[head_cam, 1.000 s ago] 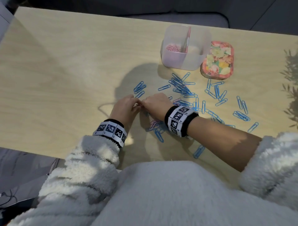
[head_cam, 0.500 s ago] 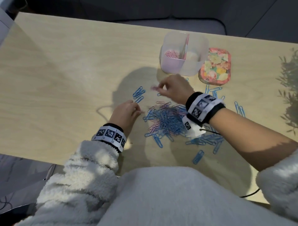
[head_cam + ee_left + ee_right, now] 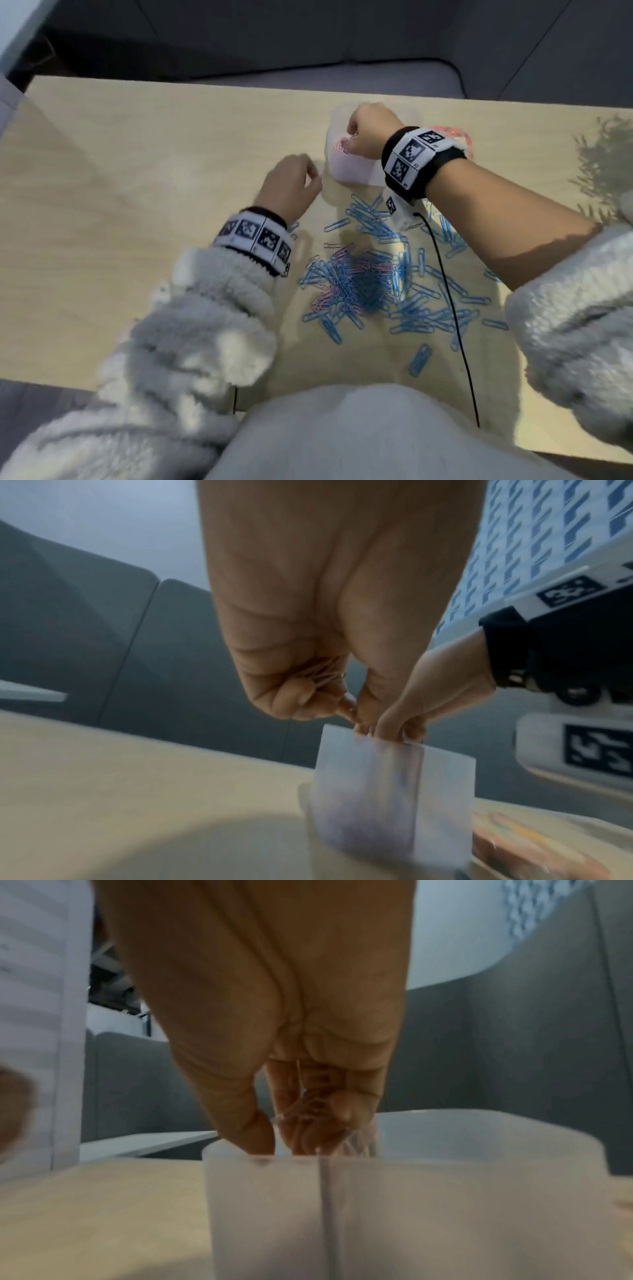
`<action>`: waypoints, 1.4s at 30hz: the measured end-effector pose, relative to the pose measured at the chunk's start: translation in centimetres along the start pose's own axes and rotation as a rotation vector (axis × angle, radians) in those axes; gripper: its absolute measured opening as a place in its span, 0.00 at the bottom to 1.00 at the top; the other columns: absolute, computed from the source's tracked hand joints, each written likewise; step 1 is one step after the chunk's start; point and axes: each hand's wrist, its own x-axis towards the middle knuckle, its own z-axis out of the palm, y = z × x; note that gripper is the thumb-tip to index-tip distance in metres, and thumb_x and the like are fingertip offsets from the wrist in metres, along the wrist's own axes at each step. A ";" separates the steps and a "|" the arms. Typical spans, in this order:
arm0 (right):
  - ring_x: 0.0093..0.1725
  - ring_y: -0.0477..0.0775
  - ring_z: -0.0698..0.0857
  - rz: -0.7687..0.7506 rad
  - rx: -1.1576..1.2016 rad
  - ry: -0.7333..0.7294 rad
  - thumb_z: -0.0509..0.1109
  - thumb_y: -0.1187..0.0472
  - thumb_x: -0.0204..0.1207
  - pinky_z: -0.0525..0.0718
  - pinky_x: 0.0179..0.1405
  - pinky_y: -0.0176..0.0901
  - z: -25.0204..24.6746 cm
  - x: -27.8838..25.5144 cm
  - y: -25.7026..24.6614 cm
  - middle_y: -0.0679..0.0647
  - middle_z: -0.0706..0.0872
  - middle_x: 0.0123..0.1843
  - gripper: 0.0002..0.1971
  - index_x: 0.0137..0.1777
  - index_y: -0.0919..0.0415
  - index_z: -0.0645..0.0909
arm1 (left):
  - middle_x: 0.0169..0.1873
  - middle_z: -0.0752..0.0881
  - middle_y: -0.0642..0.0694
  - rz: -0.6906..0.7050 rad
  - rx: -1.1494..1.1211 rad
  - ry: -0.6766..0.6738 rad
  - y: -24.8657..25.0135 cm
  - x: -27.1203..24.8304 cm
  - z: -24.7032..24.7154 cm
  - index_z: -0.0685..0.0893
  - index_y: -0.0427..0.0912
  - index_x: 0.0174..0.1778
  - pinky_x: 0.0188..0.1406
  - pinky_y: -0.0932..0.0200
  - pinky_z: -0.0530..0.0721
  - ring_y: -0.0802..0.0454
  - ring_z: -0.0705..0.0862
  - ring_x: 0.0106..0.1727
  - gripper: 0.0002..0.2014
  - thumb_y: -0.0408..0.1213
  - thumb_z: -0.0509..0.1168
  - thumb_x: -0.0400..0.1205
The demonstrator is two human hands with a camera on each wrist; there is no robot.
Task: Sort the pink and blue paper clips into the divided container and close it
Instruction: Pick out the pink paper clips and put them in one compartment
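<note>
The translucent divided container point(image 3: 346, 171) stands at the table's far side, with pink clips point(image 3: 342, 148) in its left compartment. My right hand point(image 3: 353, 136) hovers over that compartment, fingers curled round several pink paper clips point(image 3: 306, 1107), fingertips at the rim of the container point(image 3: 445, 1191). My left hand point(image 3: 312, 178) is raised just left of the container and grips a few pink clips point(image 3: 323, 672) in curled fingers. A mixed heap of blue and pink clips point(image 3: 356, 284) lies nearer to me.
The floral lid point(image 3: 466, 138) lies right of the container, mostly hidden by my right wristband. Loose blue clips point(image 3: 442, 308) are scattered over the wooden table point(image 3: 137, 205) to the right of the heap. A black cable point(image 3: 452, 308) trails from my right wrist.
My right hand went from the heap up to the container's left compartment with pink clips. My left hand lifted off the table and moved toward the container's left side.
</note>
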 end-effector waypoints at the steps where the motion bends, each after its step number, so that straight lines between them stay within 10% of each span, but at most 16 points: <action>1: 0.59 0.64 0.82 0.023 0.073 -0.005 0.71 0.58 0.74 0.79 0.57 0.45 0.1 0.2 0.2 0.63 0.85 0.54 0.12 0.53 0.64 0.83 | 0.49 0.81 0.36 0.016 0.024 0.020 0.7 1.3 -0.3 0.79 0.33 0.52 0.48 0.52 0.70 0.41 0.78 0.52 0.11 0.37 0.58 0.82; 5: 0.68 0.57 0.79 0.093 0.405 0.009 0.61 0.69 0.75 0.79 0.62 0.41 -0.8 -0.1 1.0 0.59 0.78 0.70 0.24 0.72 0.60 0.73 | 0.59 0.79 0.31 0.029 0.119 0.078 3.2 6.3 -0.5 0.78 0.30 0.57 0.59 0.46 0.73 0.36 0.78 0.60 0.13 0.33 0.53 0.83; 10: 0.48 0.50 0.79 0.095 0.658 -0.028 0.54 0.73 0.78 0.78 0.40 0.37 -1.6 -0.8 1.5 0.51 0.74 0.53 0.26 0.77 0.63 0.65 | 0.63 0.80 0.36 -0.029 0.198 -0.054 5.8 10.1 0.5 0.76 0.35 0.63 0.63 0.50 0.76 0.39 0.78 0.66 0.16 0.35 0.62 0.80; 14: 0.50 0.51 0.81 0.106 0.886 0.285 0.59 0.69 0.73 0.83 0.54 0.43 -1.4 -2.9 2.7 0.52 0.80 0.49 0.16 0.59 0.61 0.81 | 0.67 0.77 0.35 -0.016 0.198 -0.110 6.1 10.3 1.4 0.73 0.34 0.68 0.67 0.49 0.74 0.38 0.75 0.69 0.23 0.42 0.65 0.79; 17: 0.42 0.53 0.84 0.044 0.849 0.429 0.60 0.69 0.71 0.83 0.45 0.45 0.0 -6.8 3.7 0.49 0.84 0.39 0.11 0.40 0.53 0.81 | 0.63 0.81 0.36 0.057 0.099 -0.008 5.3 8.8 1.4 0.78 0.36 0.63 0.65 0.52 0.72 0.39 0.77 0.66 0.16 0.33 0.58 0.80; 20: 0.43 0.49 0.84 -0.017 0.582 0.154 0.61 0.74 0.72 0.81 0.48 0.37 3.2 -10.6 4.9 0.57 0.90 0.45 0.13 0.47 0.65 0.87 | 0.52 0.86 0.41 0.154 0.021 0.097 4.3 5.7 1.4 0.83 0.39 0.51 0.53 0.53 0.77 0.44 0.82 0.52 0.10 0.31 0.58 0.79; 23: 0.48 0.55 0.86 -0.044 0.404 -0.061 0.64 0.73 0.71 0.76 0.50 0.36 6.9 -12.7 5.6 0.59 0.91 0.50 0.14 0.50 0.64 0.89 | 0.47 0.87 0.43 0.209 -0.018 -0.079 2.4 1.3 3.0 0.85 0.40 0.48 0.48 0.57 0.80 0.52 0.79 0.42 0.06 0.32 0.63 0.79; 32: 0.59 0.61 0.81 -0.217 0.017 -0.103 0.68 0.60 0.77 0.78 0.52 0.51 9.7 -13.0 3.9 0.59 0.85 0.54 0.10 0.53 0.61 0.87 | 0.47 0.83 0.40 0.164 0.113 -0.220 -1.8 -4.8 7.4 0.83 0.38 0.48 0.47 0.49 0.79 0.41 0.82 0.50 0.05 0.33 0.65 0.79; 38: 0.45 0.56 0.81 -0.037 0.416 -0.002 0.65 0.66 0.76 0.77 0.46 0.44 10.1 -14.7 6.1 0.58 0.85 0.44 0.05 0.48 0.65 0.81 | 0.46 0.82 0.39 0.128 0.027 -0.168 -1.9 -5.2 7.5 0.80 0.35 0.45 0.47 0.55 0.74 0.43 0.78 0.49 0.03 0.30 0.62 0.79; 42: 0.31 0.48 0.72 0.222 0.813 0.129 0.56 0.71 0.77 0.70 0.26 0.32 9.5 -13.2 8.1 0.49 0.74 0.33 0.11 0.42 0.56 0.75 | 0.45 0.79 0.44 -0.050 -0.255 -0.155 -1.7 -5.0 7.2 0.79 0.38 0.56 0.45 0.63 0.73 0.51 0.77 0.45 0.09 0.32 0.57 0.83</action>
